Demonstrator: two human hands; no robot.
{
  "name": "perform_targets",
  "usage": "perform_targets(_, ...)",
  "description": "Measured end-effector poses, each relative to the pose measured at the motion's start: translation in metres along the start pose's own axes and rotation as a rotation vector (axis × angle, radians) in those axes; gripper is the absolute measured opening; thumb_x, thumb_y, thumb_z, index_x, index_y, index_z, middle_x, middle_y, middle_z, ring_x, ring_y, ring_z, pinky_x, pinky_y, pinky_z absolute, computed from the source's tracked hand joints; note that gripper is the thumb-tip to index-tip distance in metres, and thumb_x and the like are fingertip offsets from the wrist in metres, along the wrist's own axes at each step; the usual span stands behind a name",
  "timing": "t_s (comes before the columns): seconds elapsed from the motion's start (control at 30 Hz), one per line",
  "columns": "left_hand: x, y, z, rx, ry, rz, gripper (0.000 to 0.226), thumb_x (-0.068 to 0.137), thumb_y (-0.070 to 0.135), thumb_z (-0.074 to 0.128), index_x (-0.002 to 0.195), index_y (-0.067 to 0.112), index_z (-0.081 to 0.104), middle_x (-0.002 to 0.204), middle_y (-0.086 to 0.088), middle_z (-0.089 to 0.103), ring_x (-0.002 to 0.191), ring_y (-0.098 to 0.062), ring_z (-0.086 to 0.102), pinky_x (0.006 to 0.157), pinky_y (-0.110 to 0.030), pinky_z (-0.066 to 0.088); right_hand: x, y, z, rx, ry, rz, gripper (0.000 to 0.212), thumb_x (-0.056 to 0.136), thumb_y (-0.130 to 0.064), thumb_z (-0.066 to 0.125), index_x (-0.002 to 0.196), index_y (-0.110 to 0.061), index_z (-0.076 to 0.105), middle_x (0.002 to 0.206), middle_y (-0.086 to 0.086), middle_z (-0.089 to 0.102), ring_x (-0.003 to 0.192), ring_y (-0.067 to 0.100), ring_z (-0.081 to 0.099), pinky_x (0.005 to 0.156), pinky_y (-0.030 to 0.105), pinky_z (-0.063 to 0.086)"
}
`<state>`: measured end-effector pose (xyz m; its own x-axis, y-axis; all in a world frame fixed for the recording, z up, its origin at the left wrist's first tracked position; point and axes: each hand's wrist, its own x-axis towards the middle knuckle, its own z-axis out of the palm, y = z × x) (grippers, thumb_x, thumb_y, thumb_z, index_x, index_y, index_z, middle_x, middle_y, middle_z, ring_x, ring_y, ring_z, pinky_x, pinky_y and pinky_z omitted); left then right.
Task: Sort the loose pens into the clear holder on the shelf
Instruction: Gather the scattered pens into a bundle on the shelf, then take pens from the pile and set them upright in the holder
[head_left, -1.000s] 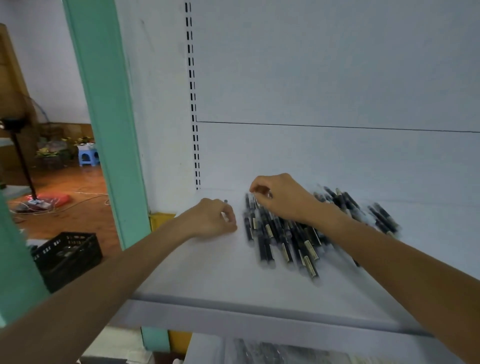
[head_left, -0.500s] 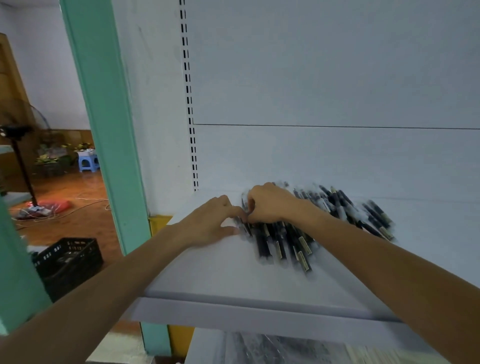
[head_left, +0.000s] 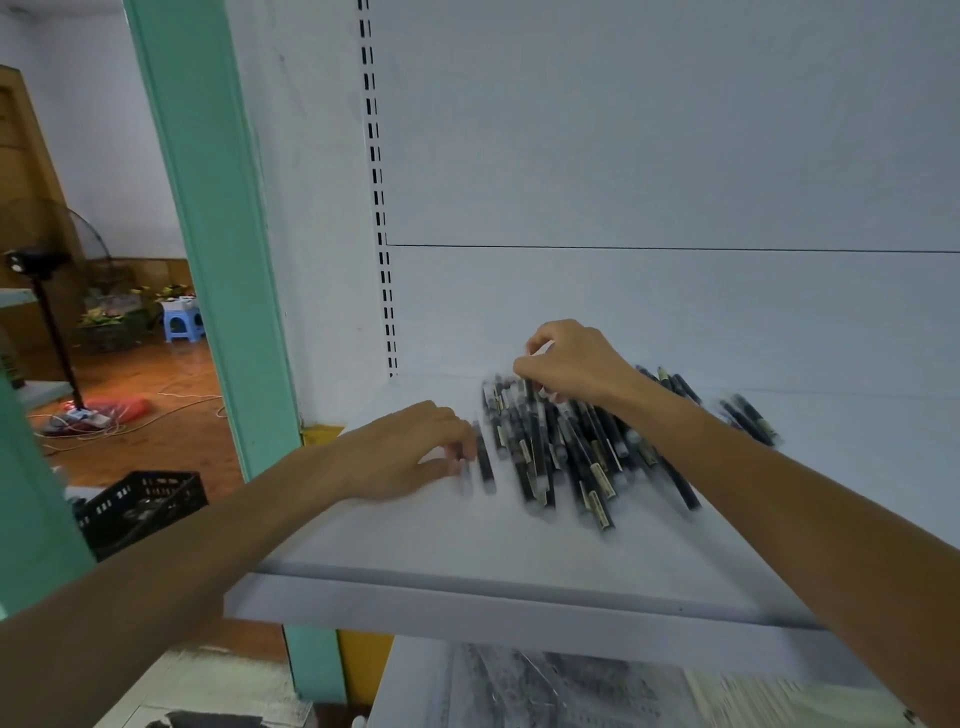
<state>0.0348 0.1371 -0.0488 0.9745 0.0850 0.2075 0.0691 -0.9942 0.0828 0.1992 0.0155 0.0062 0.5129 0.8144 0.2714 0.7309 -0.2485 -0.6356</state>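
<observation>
A pile of several black pens (head_left: 566, 447) with pale labels lies on the white shelf (head_left: 467, 540). My right hand (head_left: 571, 364) hovers over the pile's far end, fingers curled down and pinching pens there. My left hand (head_left: 410, 447) rests on the shelf left of the pile. Its bent fingertips and thumb meet on a single pen (head_left: 484, 460) that lies slightly apart from the rest. A few more pens (head_left: 748, 418) lie to the right, beyond my right forearm. I see no clear holder.
The shelf's white back wall and a slotted upright (head_left: 382, 249) stand close behind the pile. A teal post (head_left: 218, 260) borders the shelf on the left. On the floor below left sits a black crate (head_left: 140, 504). Packaged goods (head_left: 571, 686) fill the shelf beneath.
My hands were touching at the pile's left end; now they are apart. The right hand moved up to the far end of the pile, and the left drew back left with one pen.
</observation>
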Motion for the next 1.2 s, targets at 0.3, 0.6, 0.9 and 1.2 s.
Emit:
perform_targets(0.3,0.008,0.016,-0.001,-0.308,0.309,-0.526,0.015,0.098,0.028,0.038,0.095,0.013,0.036,0.074,-0.001,0.049,0.062,-0.014,0.043,0.054,-0.028,0.034,-0.002,0.0,-0.008,0.139,0.075,-0.026,0.027,0.09,-0.018,0.046,0.116,-0.018,0.056,0.068,-0.002,0.055,0.057,0.012,0.056,0.047,0.013,0.049)
perform_targets(0.6,0.044,0.048,-0.004,-0.269,-0.101,-0.677,0.029,0.086,0.028,0.061,0.083,0.009,0.039,0.073,0.001,0.039,0.06,-0.009,0.036,0.051,-0.022,0.028,-0.002,0.021,-0.001,0.078,0.053,-0.04,0.041,0.091,-0.017,0.049,0.132,-0.016,0.052,0.067,-0.008,0.053,0.051,0.008,0.048,0.043,0.005,0.039)
perform_targets(0.9,0.034,0.047,-0.019,-0.213,-0.28,-0.705,0.03,0.081,0.018,0.068,0.064,0.009,0.046,0.058,-0.002,0.051,0.053,-0.014,0.045,0.051,-0.024,0.032,-0.008,0.044,-0.013,0.369,0.038,0.108,0.041,0.088,-0.008,0.06,0.129,-0.007,0.053,0.099,0.01,0.063,0.061,0.014,0.062,0.049,0.017,0.052)
perform_targets(1.2,0.037,0.088,-0.028,-0.233,0.109,-0.879,0.022,0.096,0.016,0.035,0.079,0.005,0.043,0.073,-0.006,0.044,0.065,-0.019,0.042,0.054,-0.028,0.028,-0.022,0.056,-0.059,0.732,0.045,0.095,0.045,0.087,0.002,0.054,0.128,-0.014,0.046,0.09,0.013,0.062,0.063,0.02,0.067,0.063,0.038,0.058)
